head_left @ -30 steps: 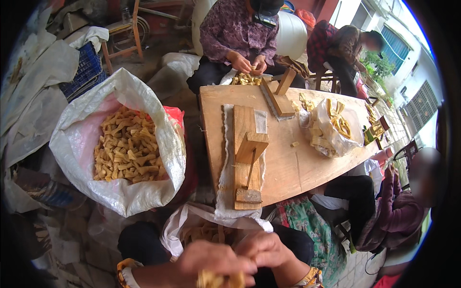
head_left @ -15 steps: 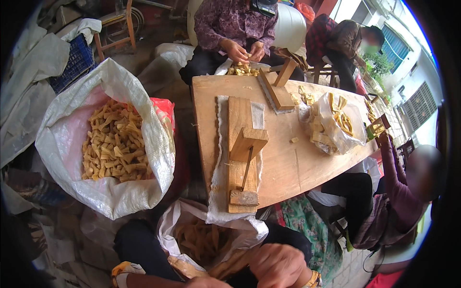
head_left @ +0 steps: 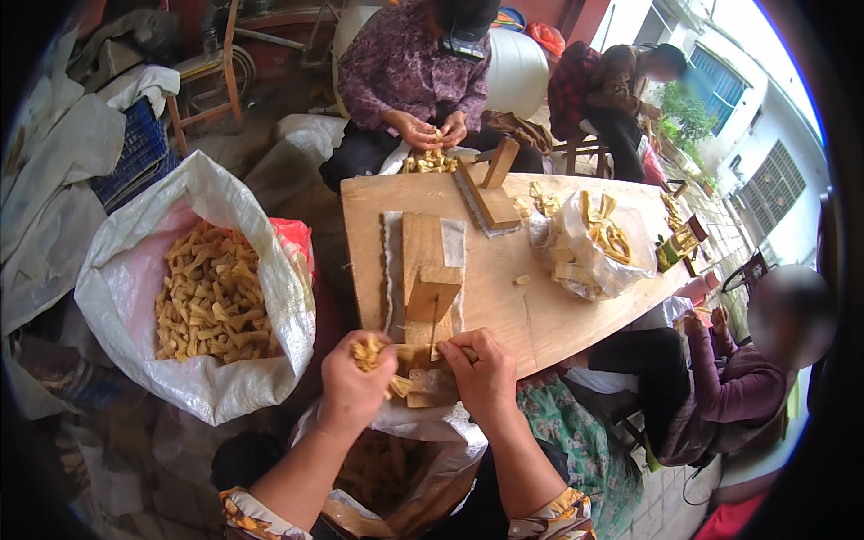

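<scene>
My left hand (head_left: 353, 382) is closed around a bunch of yellow strips (head_left: 367, 353) at the near end of a wooden stand. More strips (head_left: 400, 386) stick out beside its fingers, over the stand's small end block. From the stand's upright block (head_left: 434, 292) a thin bar (head_left: 436, 328) runs down toward me. My right hand (head_left: 484, 371) pinches the bar's lower part from the right. Under my forearms, an open white sack (head_left: 450, 441) holds long yellowish strips (head_left: 382, 468), partly hidden by my left arm.
A large white sack (head_left: 99, 310) of short yellow pieces (head_left: 211, 297) stands left of the wooden table (head_left: 504, 324). On the table are a second wooden stand (head_left: 490, 202) and a clear bag of strips (head_left: 601, 256). People work across from me and to the right.
Both my hands have come up from over the near sack to the wooden stand, the left with strips. The person at right has drawn their hands back from the table edge. The view has shifted.
</scene>
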{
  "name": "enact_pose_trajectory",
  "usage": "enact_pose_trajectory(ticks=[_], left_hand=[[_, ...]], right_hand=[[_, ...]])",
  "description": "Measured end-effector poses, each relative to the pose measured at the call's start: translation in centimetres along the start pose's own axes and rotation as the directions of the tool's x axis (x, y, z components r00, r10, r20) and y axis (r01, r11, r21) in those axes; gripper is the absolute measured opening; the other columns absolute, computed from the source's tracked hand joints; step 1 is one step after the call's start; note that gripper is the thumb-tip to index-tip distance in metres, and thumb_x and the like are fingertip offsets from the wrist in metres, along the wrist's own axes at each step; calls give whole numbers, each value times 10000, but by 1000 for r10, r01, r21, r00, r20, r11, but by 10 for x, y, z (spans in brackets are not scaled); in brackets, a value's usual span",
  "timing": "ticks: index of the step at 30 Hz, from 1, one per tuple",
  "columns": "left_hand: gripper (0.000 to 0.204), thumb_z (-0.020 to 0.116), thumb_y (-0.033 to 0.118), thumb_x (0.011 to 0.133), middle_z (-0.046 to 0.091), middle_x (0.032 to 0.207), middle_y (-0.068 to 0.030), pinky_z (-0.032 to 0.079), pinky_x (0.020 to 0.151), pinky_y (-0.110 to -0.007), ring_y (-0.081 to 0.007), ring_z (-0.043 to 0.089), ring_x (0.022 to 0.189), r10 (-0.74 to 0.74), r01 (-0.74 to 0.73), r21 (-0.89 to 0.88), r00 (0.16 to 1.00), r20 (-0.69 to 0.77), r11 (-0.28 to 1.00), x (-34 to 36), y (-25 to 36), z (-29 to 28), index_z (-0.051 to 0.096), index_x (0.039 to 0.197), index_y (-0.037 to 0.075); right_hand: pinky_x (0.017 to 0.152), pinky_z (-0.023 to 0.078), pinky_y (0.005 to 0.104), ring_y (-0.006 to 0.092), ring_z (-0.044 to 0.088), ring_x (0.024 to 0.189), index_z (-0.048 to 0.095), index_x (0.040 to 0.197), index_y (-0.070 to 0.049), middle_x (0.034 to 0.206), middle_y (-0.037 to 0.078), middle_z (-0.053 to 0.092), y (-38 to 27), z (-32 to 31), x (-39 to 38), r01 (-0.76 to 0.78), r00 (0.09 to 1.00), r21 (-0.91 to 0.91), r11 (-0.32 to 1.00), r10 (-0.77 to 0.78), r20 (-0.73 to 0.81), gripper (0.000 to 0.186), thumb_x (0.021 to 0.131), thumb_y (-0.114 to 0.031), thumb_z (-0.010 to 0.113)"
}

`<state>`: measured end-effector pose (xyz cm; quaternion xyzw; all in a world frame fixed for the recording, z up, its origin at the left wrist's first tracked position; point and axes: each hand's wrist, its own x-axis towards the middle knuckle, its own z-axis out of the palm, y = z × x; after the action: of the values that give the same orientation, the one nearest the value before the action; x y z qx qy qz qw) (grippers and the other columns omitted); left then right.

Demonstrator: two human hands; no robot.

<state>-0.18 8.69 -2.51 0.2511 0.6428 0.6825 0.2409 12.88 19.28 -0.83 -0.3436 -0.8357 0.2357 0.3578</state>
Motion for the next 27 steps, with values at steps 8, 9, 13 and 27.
enact_pose_trajectory(ticks=[8, 9, 13, 27], left_hand=[[128, 690, 21, 829, 619, 839, -26, 488, 653, -233, -90, 586, 720, 98, -100, -90, 995, -23, 991, -23, 30, -48, 642, 945, 43], [185, 694, 120, 849, 602, 824, -27, 484, 625, -237, -98, 574, 684, 128, -138, -141, 989, -76, 980, -23, 35, -60, 611, 995, 43], [439, 653, 319, 897, 621, 1031, -72, 465, 699, -255, -129, 587, 855, 38, -200, -354, 909, -414, 914, 28, 32, -116, 547, 1200, 19], [364, 636, 72, 871, 546, 1312, -141, 359, 1057, -353, -256, 494, 1230, 293, -274, 105, 883, -367, 956, 44, -8, -143, 577, 1218, -22]], right_hand=[[622, 442, 217, 73, 536, 677, 644, 946, -6, 759, 15, 612, 8, -4, -25, -250, 940, 524, 814, 333, -70, 105, 910, -103, 659], [618, 426, 204, 60, 519, 681, 643, 972, -2, 782, 5, 609, 9, -6, -26, -284, 909, 696, 659, 416, -23, 117, 925, -108, 642], [626, 435, 217, 91, 536, 674, 608, 1096, 3, 886, 66, 653, 5, -40, -16, -302, 845, 818, 489, 535, -8, 186, 942, -99, 593], [824, 491, 314, 205, 638, 980, 486, 1282, 20, 1131, 131, 638, 48, -134, 100, -391, 867, 622, 678, 498, 2, 380, 934, -105, 576]])
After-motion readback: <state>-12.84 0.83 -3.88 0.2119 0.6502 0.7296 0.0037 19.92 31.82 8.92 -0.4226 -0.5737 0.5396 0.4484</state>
